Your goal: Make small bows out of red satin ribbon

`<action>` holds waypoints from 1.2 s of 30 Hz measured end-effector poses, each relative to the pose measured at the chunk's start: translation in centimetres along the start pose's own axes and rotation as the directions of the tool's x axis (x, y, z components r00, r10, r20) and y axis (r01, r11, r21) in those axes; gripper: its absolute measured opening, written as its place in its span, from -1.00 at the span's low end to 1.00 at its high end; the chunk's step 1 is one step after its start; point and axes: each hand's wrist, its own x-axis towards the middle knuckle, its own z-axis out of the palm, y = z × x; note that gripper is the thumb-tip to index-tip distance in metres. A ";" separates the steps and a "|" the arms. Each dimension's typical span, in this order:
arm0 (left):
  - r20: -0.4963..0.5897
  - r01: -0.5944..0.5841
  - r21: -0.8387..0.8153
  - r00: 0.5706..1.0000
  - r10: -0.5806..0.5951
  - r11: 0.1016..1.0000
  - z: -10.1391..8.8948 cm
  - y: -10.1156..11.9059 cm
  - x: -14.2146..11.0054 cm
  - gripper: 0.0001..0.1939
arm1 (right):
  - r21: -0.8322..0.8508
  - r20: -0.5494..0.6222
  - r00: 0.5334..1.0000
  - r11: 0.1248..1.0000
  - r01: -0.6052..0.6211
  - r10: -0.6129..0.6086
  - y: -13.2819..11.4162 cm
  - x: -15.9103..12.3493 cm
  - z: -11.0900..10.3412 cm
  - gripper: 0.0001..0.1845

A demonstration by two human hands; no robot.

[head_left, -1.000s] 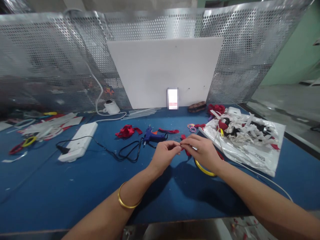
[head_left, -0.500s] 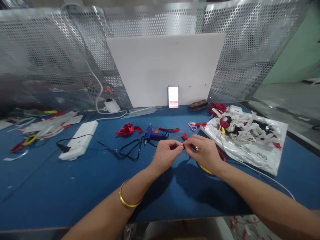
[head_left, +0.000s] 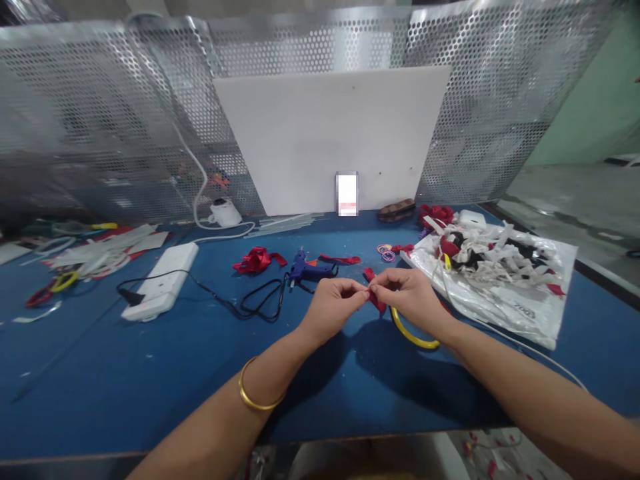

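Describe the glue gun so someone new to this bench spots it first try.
On the blue tabletop, look right of the white power strip, just beyond the left hand. The glue gun lies beside a red ribbon bundle. Unlike that crumpled bundle, it's a solid blue body with an orange part and a black cord.

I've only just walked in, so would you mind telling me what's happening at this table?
A person is pinching a small piece of red ribbon between the fingers of the left hand and right hand, above the blue table. A yellow loop shows beneath the right hand. The blue glue gun lies beyond the hands, between them and the white board.
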 end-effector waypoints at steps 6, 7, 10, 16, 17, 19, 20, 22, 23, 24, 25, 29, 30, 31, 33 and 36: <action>0.025 0.008 -0.023 1.000 -0.007 1.000 -0.1 0.1 0.1 -0.84 | 0.165 0.053 0.993 0.980 -0.113 0.106 0.1 0.3 0.0 -0.90; 0.031 0.008 -0.030 0.999 -0.007 1.000 -0.1 0.2 0.0 -0.84 | 0.216 0.067 0.989 0.966 -0.144 0.132 0.1 0.4 0.0 -0.88; 0.017 0.012 -0.056 1.000 -0.011 0.998 -0.1 0.3 0.0 -0.87 | 0.229 0.053 0.989 0.963 -0.144 0.136 0.0 0.4 0.0 -0.82; -0.037 0.012 -0.055 0.999 -0.014 0.998 0.0 0.0 0.1 -0.84 | -0.274 0.013 0.955 0.917 0.290 -0.298 0.2 0.1 -0.2 -0.83; -0.035 0.016 -0.049 0.999 -0.018 0.999 0.0 -0.1 0.1 -0.84 | -0.328 0.025 0.941 0.887 0.327 -0.338 0.3 0.0 -0.2 -0.85; -0.034 0.026 -0.042 0.999 -0.027 0.999 0.0 -0.2 0.2 -0.85 | -0.396 0.042 0.929 0.847 0.354 -0.368 0.5 0.0 -0.1 -0.87; -0.034 0.029 -0.044 0.999 -0.030 0.999 0.1 -0.2 0.2 -0.85 | -0.414 0.048 0.927 0.837 0.357 -0.371 0.6 0.0 -0.1 -0.87; -0.034 0.032 -0.051 0.999 -0.033 0.998 0.1 -0.2 0.1 -0.86 | -0.428 0.055 0.927 0.830 0.358 -0.372 0.6 -0.1 -0.1 -0.87; -0.035 0.034 -0.056 0.999 -0.036 0.998 0.1 -0.2 0.1 -0.86 | -0.431 0.055 0.927 0.829 0.356 -0.370 0.6 -0.1 -0.1 -0.88; -0.035 0.037 -0.059 0.999 -0.039 0.998 0.2 -0.2 0.1 -0.86 | -0.432 0.052 0.929 0.830 0.352 -0.367 0.6 -0.1 0.0 -0.88; -0.033 0.039 -0.061 0.999 -0.041 0.997 0.2 -0.2 0.1 -0.85 | -0.431 0.046 0.930 0.833 0.347 -0.364 0.5 -0.2 0.0 -0.87; -0.006 0.031 -0.067 0.999 -0.031 0.997 0.2 -0.1 0.0 -0.84 | -0.338 -0.001 0.952 0.896 0.287 -0.305 0.2 -0.4 0.1 -0.87; 0.008 0.028 -0.076 1.000 -0.027 0.997 0.1 -0.1 0.0 -0.83 | -0.292 -0.017 0.963 0.922 0.253 -0.269 0.1 -0.4 0.2 -0.87; 0.021 0.028 -0.087 0.999 -0.026 0.996 0.1 0.0 0.0 -0.83 | -0.241 -0.031 0.974 0.948 0.209 -0.223 0.0 -0.4 0.2 -0.86; 0.044 0.033 -0.112 0.999 -0.028 0.993 -0.1 0.0 0.1 -0.83 | -0.126 -0.049 0.992 0.986 0.107 -0.114 -0.2 -0.3 0.3 -0.86; 0.053 0.039 -0.137 0.998 -0.032 0.990 -0.3 0.2 0.1 -0.85 | 0.067 -0.019 0.999 0.997 -0.044 0.046 -0.3 -0.1 0.4 -0.84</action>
